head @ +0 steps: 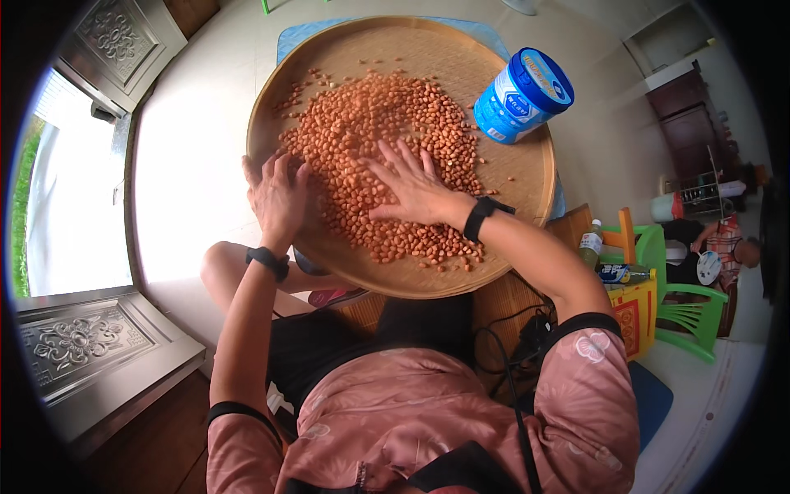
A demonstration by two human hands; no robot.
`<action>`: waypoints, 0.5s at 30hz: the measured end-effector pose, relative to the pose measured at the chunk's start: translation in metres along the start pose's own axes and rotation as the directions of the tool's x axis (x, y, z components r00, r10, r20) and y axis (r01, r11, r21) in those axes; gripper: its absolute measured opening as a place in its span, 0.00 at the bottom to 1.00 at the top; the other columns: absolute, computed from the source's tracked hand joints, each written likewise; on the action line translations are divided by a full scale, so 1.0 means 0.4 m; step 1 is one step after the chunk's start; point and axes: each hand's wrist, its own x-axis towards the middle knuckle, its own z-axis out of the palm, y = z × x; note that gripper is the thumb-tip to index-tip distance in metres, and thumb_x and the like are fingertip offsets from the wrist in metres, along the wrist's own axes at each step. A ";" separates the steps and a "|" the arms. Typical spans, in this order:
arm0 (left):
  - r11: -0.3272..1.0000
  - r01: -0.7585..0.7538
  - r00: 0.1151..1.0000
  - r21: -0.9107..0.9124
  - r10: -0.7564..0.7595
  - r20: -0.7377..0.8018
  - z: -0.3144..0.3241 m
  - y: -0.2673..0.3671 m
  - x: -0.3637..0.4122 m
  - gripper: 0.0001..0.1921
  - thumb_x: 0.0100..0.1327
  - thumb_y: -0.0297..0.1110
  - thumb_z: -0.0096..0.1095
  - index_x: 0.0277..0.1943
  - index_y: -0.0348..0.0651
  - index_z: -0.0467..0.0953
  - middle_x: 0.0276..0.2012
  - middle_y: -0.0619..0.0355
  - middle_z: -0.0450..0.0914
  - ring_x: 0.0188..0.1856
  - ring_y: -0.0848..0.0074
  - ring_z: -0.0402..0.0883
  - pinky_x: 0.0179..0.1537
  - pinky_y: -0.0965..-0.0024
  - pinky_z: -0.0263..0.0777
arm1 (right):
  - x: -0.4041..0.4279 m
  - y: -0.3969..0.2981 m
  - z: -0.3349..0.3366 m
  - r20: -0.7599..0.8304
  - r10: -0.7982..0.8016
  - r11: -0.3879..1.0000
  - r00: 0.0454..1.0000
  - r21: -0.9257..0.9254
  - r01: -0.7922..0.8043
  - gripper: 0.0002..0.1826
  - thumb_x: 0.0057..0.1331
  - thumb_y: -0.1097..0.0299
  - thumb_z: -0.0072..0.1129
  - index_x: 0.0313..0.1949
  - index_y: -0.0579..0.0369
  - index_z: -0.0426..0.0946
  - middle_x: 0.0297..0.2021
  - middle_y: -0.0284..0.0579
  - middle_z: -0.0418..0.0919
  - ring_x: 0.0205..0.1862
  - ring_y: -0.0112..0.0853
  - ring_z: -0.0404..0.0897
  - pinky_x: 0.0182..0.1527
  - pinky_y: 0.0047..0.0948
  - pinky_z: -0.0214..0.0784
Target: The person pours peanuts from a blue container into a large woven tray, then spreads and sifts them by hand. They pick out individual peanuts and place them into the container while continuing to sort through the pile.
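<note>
Reddish-skinned peanuts [370, 117] lie in a broad heap on a round woven bamboo tray [494, 173] in front of me. Palm down over the middle of the heap, my right hand [410, 185] has its fingers spread and holds nothing that I can see. At the tray's left rim is my left hand [278, 197], its fingers lying over the edge and the thumb side inward; whether it grips the rim is hidden. A blue lidded can [521, 99] bearing writing stands on the tray's right side, beyond the peanuts.
A blue surface [296, 40] shows beneath the tray. To the right are a plastic bottle [590, 244], a yellow-and-red box [636, 315] and a green plastic chair [691, 302]. Black cables [500, 346] lie by my right side. Another person [725, 247] is at far right; an ornate metal door [86, 339] stands left.
</note>
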 end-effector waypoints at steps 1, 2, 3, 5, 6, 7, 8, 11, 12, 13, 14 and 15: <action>1.000 -0.003 1.000 0.000 0.003 -0.002 0.001 -0.002 -0.001 0.19 0.60 0.48 0.49 0.49 0.47 0.71 0.52 0.57 0.70 0.63 0.49 0.48 0.57 0.51 0.53 | -0.027 0.007 0.012 -0.020 -0.032 0.999 0.999 -0.025 0.031 0.46 0.53 0.29 0.38 0.65 0.41 0.41 0.65 0.53 0.29 0.66 0.53 0.28 0.60 0.61 0.21; 1.000 -0.005 1.000 -0.004 0.005 -0.002 0.002 -0.002 -0.001 0.19 0.60 0.48 0.49 0.49 0.47 0.71 0.52 0.57 0.70 0.63 0.49 0.48 0.57 0.51 0.53 | -0.055 0.019 0.017 -0.028 -0.042 0.999 0.999 -0.024 0.042 0.45 0.54 0.31 0.40 0.65 0.39 0.41 0.65 0.53 0.29 0.66 0.52 0.28 0.60 0.61 0.21; 1.000 -0.010 1.000 -0.009 0.010 0.001 0.001 0.001 -0.001 0.19 0.60 0.47 0.49 0.49 0.47 0.71 0.52 0.57 0.70 0.63 0.49 0.48 0.57 0.51 0.53 | -0.081 0.033 0.016 -0.036 -0.052 0.998 0.998 -0.022 0.051 0.44 0.54 0.32 0.41 0.65 0.38 0.41 0.66 0.52 0.29 0.66 0.51 0.28 0.60 0.61 0.21; 1.000 -0.012 1.000 -0.014 0.012 0.004 -0.003 0.003 -0.003 0.18 0.60 0.47 0.49 0.49 0.47 0.71 0.52 0.57 0.70 0.63 0.48 0.48 0.57 0.51 0.53 | -0.113 0.073 0.021 -0.052 -0.004 0.999 0.999 -0.035 0.002 0.43 0.55 0.34 0.43 0.65 0.37 0.42 0.66 0.51 0.29 0.66 0.50 0.27 0.60 0.61 0.21; 1.000 -0.011 1.000 -0.016 0.011 0.010 -0.007 0.006 -0.002 0.18 0.59 0.46 0.50 0.48 0.47 0.71 0.52 0.58 0.70 0.63 0.48 0.48 0.56 0.51 0.53 | -0.126 0.090 0.021 -0.069 0.044 0.998 0.997 -0.045 -0.047 0.42 0.55 0.35 0.44 0.65 0.36 0.42 0.66 0.50 0.28 0.66 0.50 0.27 0.59 0.62 0.21; 1.000 -0.009 1.000 -0.018 0.010 0.015 -0.009 0.008 -0.002 0.17 0.59 0.45 0.51 0.48 0.47 0.71 0.52 0.58 0.70 0.63 0.48 0.48 0.56 0.51 0.53 | -0.134 0.107 0.019 -0.069 0.046 0.998 0.997 -0.048 -0.049 0.42 0.55 0.35 0.44 0.65 0.36 0.42 0.66 0.50 0.28 0.66 0.50 0.27 0.59 0.62 0.21; 1.000 -0.010 1.000 -0.020 0.011 0.014 -0.006 0.005 -0.003 0.17 0.59 0.45 0.51 0.48 0.47 0.71 0.52 0.58 0.70 0.63 0.48 0.48 0.56 0.51 0.53 | -0.136 0.127 0.015 -0.079 0.140 0.990 0.987 -0.021 -0.142 0.42 0.55 0.35 0.44 0.65 0.35 0.42 0.66 0.50 0.28 0.66 0.50 0.26 0.59 0.62 0.21; 0.999 -0.044 0.999 -0.032 0.044 0.009 0.003 -0.011 -0.002 0.16 0.58 0.39 0.54 0.48 0.45 0.70 0.51 0.57 0.70 0.63 0.48 0.47 0.55 0.50 0.53 | -0.107 0.160 -0.012 -0.015 0.317 0.945 0.948 0.088 -0.314 0.44 0.54 0.34 0.43 0.65 0.35 0.39 0.66 0.51 0.27 0.66 0.52 0.24 0.58 0.64 0.21; 0.997 -0.051 0.999 -0.052 0.051 0.014 0.005 -0.013 -0.001 0.16 0.57 0.38 0.54 0.48 0.45 0.71 0.51 0.57 0.70 0.63 0.47 0.47 0.54 0.50 0.53 | -0.094 0.163 -0.018 -0.039 0.390 0.915 0.920 0.129 -0.382 0.45 0.54 0.32 0.42 0.65 0.35 0.38 0.65 0.52 0.27 0.66 0.53 0.24 0.58 0.64 0.21; 0.996 -0.057 0.998 -0.072 0.059 0.020 0.006 -0.014 0.001 0.15 0.57 0.37 0.54 0.47 0.45 0.71 0.50 0.57 0.71 0.63 0.47 0.48 0.54 0.50 0.54 | -0.078 0.166 -0.024 -0.060 0.461 0.878 0.885 0.172 -0.446 0.46 0.53 0.30 0.41 0.65 0.35 0.37 0.65 0.53 0.27 0.65 0.54 0.24 0.58 0.64 0.22; 0.996 -0.060 0.998 -0.071 0.061 0.018 0.009 -0.015 0.003 0.15 0.57 0.37 0.54 0.47 0.45 0.71 0.50 0.57 0.71 0.63 0.47 0.48 0.54 0.50 0.54 | -0.057 0.170 -0.034 -0.039 0.490 0.858 0.871 0.197 -0.474 0.49 0.50 0.26 0.38 0.65 0.35 0.36 0.65 0.55 0.26 0.65 0.56 0.24 0.58 0.64 0.21; 0.995 -0.066 0.998 -0.072 0.067 0.010 0.011 -0.017 0.004 0.14 0.57 0.36 0.54 0.46 0.45 0.72 0.50 0.57 0.71 0.63 0.47 0.48 0.53 0.50 0.54 | -0.031 0.160 -0.045 -0.040 0.490 0.858 0.871 0.200 -0.474 0.49 0.50 0.26 0.38 0.65 0.35 0.36 0.65 0.55 0.26 0.65 0.56 0.24 0.58 0.64 0.21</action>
